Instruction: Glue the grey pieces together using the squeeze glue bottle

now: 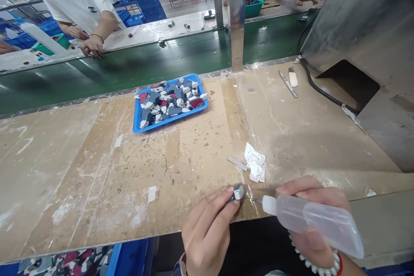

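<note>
I see a scuffed worktop [200,151], a green conveyor [190,58] beyond its far edge, broad surface left of the blue tray [161,123]. Near the front edge, the left hand [208,228] pinches a small grey piece [238,192]; the right hand [312,241] grips a bottle [323,220].

The tray [171,120] is bright blue; the pieces [174,110] in it mix slate grey, pale grey and maroon. Beneath the tray, the table [203,159] is tan, blotched and streaked with white. Beyond the tray, the conveyor belt [136,68] is deep green. To the tray's near right, the tissue [256,164] is plain white, the small block [238,192] is slate and pale grey, the bottle [320,220] is milky and translucent with a white cap [269,205], and the bracelet [318,270] has white beads beside a red band [339,262].
</note>
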Tool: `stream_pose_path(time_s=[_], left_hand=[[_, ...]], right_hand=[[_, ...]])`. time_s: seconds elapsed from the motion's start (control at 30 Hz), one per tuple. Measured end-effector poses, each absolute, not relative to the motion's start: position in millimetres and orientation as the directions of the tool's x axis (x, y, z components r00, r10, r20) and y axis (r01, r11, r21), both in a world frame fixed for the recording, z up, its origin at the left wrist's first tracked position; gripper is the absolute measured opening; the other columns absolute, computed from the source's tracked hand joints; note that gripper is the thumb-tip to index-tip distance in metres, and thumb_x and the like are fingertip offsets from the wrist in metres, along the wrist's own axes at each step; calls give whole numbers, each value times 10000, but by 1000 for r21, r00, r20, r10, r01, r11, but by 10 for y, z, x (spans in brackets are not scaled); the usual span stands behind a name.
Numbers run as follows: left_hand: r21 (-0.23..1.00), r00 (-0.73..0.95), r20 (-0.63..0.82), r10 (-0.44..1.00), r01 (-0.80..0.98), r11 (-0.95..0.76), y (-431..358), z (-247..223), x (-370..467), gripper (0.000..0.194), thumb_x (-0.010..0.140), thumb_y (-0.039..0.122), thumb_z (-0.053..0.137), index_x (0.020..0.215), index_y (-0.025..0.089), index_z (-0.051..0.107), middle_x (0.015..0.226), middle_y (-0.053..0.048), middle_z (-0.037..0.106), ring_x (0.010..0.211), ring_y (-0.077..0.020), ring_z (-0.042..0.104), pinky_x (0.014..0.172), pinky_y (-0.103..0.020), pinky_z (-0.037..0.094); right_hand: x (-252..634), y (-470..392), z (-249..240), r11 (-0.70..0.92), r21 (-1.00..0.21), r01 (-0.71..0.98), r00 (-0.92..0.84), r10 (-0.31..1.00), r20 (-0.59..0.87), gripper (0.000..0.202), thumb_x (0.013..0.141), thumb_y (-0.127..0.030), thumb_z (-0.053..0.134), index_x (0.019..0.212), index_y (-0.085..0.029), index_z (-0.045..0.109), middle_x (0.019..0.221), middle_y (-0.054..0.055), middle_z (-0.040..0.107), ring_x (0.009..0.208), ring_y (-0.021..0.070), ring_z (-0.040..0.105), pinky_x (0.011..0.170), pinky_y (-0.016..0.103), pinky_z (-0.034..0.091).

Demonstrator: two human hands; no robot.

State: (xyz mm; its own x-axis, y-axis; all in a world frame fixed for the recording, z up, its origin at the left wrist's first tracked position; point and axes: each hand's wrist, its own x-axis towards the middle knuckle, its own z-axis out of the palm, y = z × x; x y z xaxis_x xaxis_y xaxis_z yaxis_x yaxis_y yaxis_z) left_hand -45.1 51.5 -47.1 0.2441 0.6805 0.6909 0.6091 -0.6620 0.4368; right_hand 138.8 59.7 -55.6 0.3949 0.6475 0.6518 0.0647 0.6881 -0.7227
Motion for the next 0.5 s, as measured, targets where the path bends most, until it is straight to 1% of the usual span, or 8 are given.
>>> stream_pose_path(time_s=[0.07,0.17,0.2,0.27,0.33,0.37,0.43,0.5], left_hand=[[382,287,707,646,614,-690,473,-471,-476,184,909,-52,676,1010,88,740,1116,-102,762,1115,-210,709,940,-319,590],[295,436,650,623,610,-735,413,-440,-516,169,970,-9,629,1040,88,748,1120,-92,772,1179,-205,682,1011,-338,537],[295,458,636,621,599,-744,404,-423,-525,179,986,-3,607,1036,94,749,1104,-81,777,1174,-192,682,1032,-339,519],[343,442,629,640,580,-738,420,-382,-536,192,980,-13,604,1039,102,747,1085,-64,778,1144,-173,687,1050,-337,503],[403,408,616,674,572,-714,479,-331,-544,190,949,-10,648,1078,96,739,1107,-71,767,1140,-182,682,1045,-345,517],[409,419,602,680,570,-713,521,-301,-551,200,947,6,660,1111,94,731,1124,-74,761,1145,-189,678,1041,-348,526],[385,483,556,677,573,-724,614,-230,-570,209,968,58,656,1164,99,717,1147,-72,755,1134,-197,685,1012,-347,558],[330,568,518,639,557,-762,696,-148,-591,185,1002,101,619,1161,107,714,1131,-64,764,1070,-199,715,951,-350,605]], right_hand=[[1425,577,-569,644,-765,-15,407,703,584,229,909,-348,689,1076,-198,642,861,44,633,773,212,657,558,335,547],[1447,563,-565,613,-790,-27,409,727,551,225,914,-369,686,1076,-221,639,900,64,670,766,227,646,562,352,544],[1441,566,-562,617,-787,-16,420,718,554,224,912,-372,687,1071,-222,638,896,64,664,762,227,643,551,346,540],[1415,579,-562,642,-766,17,434,686,584,231,895,-370,694,1052,-211,634,878,61,647,749,218,644,535,333,536],[1385,593,-567,668,-742,46,436,655,617,242,860,-351,710,1027,-197,626,846,47,627,729,208,650,514,317,533],[1372,596,-569,673,-737,56,440,646,624,244,847,-346,714,1014,-193,622,826,36,615,715,204,654,506,311,532],[1354,596,-566,661,-747,67,439,653,617,244,839,-348,717,995,-191,612,796,21,600,694,201,660,496,304,533],[1345,592,-553,637,-767,79,437,669,601,233,858,-358,706,983,-192,602,778,16,597,680,200,662,498,302,538]])
